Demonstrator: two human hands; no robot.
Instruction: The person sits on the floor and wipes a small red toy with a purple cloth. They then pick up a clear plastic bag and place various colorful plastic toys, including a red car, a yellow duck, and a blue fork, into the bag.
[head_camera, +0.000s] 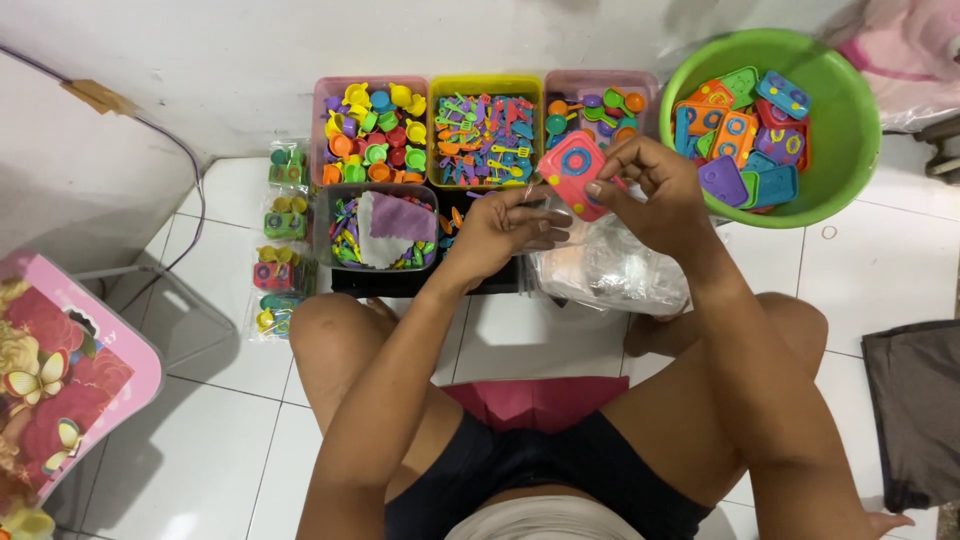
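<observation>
The right hand is pinching a pink toy stove between thumb and fingertips, gripping its right edge and holding it up over a heap of clear plastic bags. The left hand is hovering just left of and below the stove, fingers loosely curled and gathered (whether they are nipping anything, I cannot tell). Farther off, three trays of small colourful toys are lining the wall, and a green basin of stoves is sitting at the far right.
</observation>
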